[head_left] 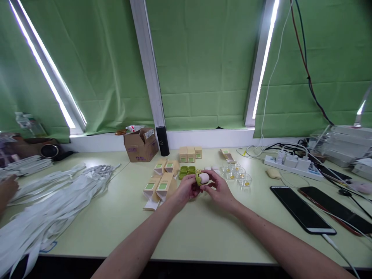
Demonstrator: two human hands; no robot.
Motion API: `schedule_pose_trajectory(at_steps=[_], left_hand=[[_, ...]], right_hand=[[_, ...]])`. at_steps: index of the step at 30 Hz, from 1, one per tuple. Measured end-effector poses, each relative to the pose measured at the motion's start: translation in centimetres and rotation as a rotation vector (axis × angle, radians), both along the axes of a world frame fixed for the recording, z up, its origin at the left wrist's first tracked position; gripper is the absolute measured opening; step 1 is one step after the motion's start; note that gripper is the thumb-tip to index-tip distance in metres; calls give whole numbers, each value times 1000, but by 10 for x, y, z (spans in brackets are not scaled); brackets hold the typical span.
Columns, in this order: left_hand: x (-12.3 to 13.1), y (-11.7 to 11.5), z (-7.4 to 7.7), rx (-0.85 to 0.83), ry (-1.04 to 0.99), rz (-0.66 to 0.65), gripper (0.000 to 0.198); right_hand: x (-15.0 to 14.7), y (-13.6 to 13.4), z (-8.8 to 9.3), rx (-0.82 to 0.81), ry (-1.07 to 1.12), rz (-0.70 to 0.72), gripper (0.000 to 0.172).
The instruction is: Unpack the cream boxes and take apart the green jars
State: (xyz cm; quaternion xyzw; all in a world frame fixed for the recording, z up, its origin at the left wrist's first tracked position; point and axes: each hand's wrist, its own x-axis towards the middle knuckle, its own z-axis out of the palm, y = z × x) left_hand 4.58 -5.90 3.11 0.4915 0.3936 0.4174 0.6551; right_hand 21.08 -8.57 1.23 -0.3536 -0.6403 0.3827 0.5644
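Observation:
In front of me, both hands meet over a small green holder (198, 179) and a pale pink, rounded piece (204, 178) set against it. The fingers of my left hand (187, 189) are closed on the green holder from the left. My right hand (220, 190) pinches the pale pink piece from the right, thumb below and fingers above. Just behind my left hand sit several green square cups (186, 170). Left of them lie several open cream cartons with green labels (166, 185). Several clear plastic cups with yellow spots (244, 179) stand to the right.
Closed small cartons (190, 155) stand at the back, near a cardboard box (141, 145) and black cylinder (162, 141). White straps (64, 201) and another person's hand (8, 190) are at left. Phones (302, 209) and a power strip (290, 166) lie at right.

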Motion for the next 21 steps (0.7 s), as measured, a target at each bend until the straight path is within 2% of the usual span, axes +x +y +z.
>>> schedule_pose_trajectory(at_steps=[4,7,11,14,18,21], left_hand=[[2,-2,-1,77,21,-34,27],[3,0,-4,214,37,22,31],[0,3,-8,587,142,199,23],[-2,0,-9,955,313,292,37],[-3,-4,-9,1291,439,277,50],[-3,-4,-9,1370,456,247,49]], right_hand=[[2,2,1,-28,82,30,43],[5,5,-1,-46,163,42,42],[7,8,-1,-70,184,47,46],[8,8,0,-96,180,51,50],[7,6,0,-109,167,72,48],[7,5,0,-116,186,79,47]])
